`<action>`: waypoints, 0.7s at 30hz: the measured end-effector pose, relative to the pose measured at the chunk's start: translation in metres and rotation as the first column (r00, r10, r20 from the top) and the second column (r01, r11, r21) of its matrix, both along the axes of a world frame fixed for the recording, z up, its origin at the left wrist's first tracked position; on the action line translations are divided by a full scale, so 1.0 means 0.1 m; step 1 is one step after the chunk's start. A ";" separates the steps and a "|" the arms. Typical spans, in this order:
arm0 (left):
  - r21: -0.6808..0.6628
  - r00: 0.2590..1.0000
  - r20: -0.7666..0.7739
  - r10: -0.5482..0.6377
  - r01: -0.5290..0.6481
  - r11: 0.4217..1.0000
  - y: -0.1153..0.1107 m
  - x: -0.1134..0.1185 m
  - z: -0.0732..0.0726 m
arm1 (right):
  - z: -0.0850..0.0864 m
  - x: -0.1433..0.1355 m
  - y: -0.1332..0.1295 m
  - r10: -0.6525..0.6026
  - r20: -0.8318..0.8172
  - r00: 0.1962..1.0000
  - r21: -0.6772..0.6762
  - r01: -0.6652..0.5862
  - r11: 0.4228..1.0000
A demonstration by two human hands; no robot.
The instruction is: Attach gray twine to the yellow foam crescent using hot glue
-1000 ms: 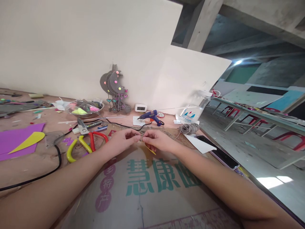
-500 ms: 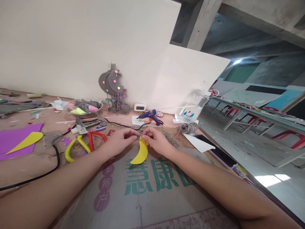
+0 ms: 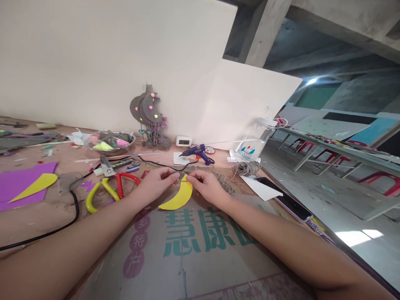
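Observation:
A yellow crescent cutout (image 3: 179, 198) hangs by its upper end just above the printed cardboard (image 3: 150, 266). Pinched between thumb and fingertips of my right hand (image 3: 203, 183) is that upper end. My left hand (image 3: 164, 181) is closed beside it, fingertips together near a small grey bit at the crescent's top; what exactly it grips is too small to make out. Beyond my hands a blue hot glue gun (image 3: 198, 153) lies with its nozzle over a white square. Left of my left forearm are yellow-handled pliers (image 3: 104, 193) and a red-handled tool (image 3: 125, 183).
Purple sheet (image 3: 15, 183) with a yellow piece (image 3: 37, 187) at left. Behind are a plastic bowl (image 3: 108, 141) of pompoms, grey moon ornaments (image 3: 148, 108) and a small clock (image 3: 183, 141). Grey cord (image 3: 247, 168), a phone (image 3: 287, 202) and a clear container (image 3: 254, 141) stand right. A black cable (image 3: 40, 237) crosses left.
The yellow crescent has swung so its lower tip points further left and shows broader. My hands have shifted slightly at its top end.

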State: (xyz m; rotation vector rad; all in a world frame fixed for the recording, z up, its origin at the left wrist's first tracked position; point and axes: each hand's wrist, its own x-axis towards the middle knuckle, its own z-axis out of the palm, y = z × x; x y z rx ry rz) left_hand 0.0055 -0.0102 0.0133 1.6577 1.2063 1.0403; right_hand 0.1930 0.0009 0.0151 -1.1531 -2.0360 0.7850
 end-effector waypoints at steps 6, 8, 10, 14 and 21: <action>0.025 0.999 0.006 0.044 -0.044 0.999 0.01 -0.01 -0.02 | 0.10 0.05 0.01 -0.090 0.286 0.954 0.216 0.028 0.976; 0.034 0.998 0.012 0.060 -0.060 0.998 0.02 -0.01 -0.04 | 0.23 0.07 -0.02 -0.060 0.373 0.926 0.217 -0.024 0.976; 0.033 0.998 0.012 0.068 -0.069 0.997 0.03 -0.01 -0.06 | 0.40 0.11 -0.10 0.079 0.426 0.901 0.110 -0.138 0.984; 0.030 0.998 0.007 0.063 -0.064 0.998 0.04 -0.01 -0.06 | 0.75 0.24 -0.21 0.457 0.512 0.728 -0.292 -0.352 0.889; 0.042 0.998 0.019 0.055 -0.055 0.998 0.07 -0.01 -0.09 | 0.62 0.54 0.28 -0.211 0.466 0.859 0.268 0.090 0.959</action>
